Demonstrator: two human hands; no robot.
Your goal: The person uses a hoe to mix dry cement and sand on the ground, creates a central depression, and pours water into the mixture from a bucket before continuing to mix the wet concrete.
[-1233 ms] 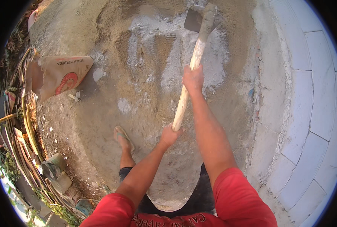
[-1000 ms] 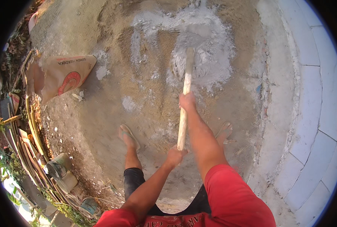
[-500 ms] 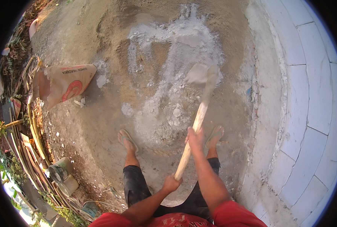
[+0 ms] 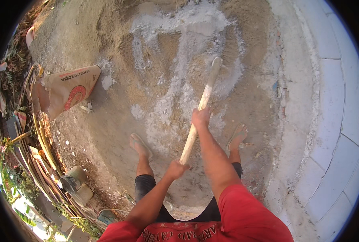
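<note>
Both my hands are closed around the pale wooden handle of a hoe. My left hand grips the near end, and my right hand holds it farther up. The handle slants away from me and to the right. Its far end reaches a heap of brown sand with grey cement powder spread over it. The hoe's blade is hard to make out, low in the mix. My sandalled feet stand apart on either side of the near powder.
A torn brown paper cement sack lies at the left. Beyond it are bamboo and wood strips and a dirty plastic container. Along the right runs a concrete strip beside large pale tiles.
Both hands and the hoe have moved forward, away from me. The blade, plainly visible above the powder before, now sits low in the mix and barely shows.
</note>
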